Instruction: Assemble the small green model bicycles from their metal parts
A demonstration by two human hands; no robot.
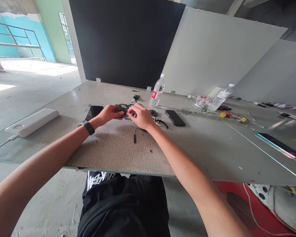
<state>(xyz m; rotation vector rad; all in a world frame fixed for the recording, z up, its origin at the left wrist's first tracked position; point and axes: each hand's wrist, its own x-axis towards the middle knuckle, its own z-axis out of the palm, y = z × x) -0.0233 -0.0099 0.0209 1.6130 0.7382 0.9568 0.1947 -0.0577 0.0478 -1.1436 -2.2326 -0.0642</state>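
A miniature bicycle with a dark spoked wheel (pixel 122 109) and green frame parts is over the textured mat (pixel 108 148). My left hand (pixel 109 114), with a dark watch on the wrist, grips it by that wheel between thumb and fingers. From the right, my right hand (pixel 141 116) has its fingers pinched together close against the wheel's right side. Whatever lies between those fingertips is hidden. Beyond the right hand a second small spoked wheel (pixel 153 113) and a curved black piece (pixel 162 123) show on the table. Just below the hands lies a small black screwdriver (pixel 134 136).
A black phone (pixel 175 118) and an upright water bottle (pixel 158 90) stand right of the hands. At left lies a white power bank (pixel 33 121) with a cable. Another bottle (pixel 221 97) and small colored parts (pixel 225 114) are farther right. A dark panel (pixel 125 39) rises behind.
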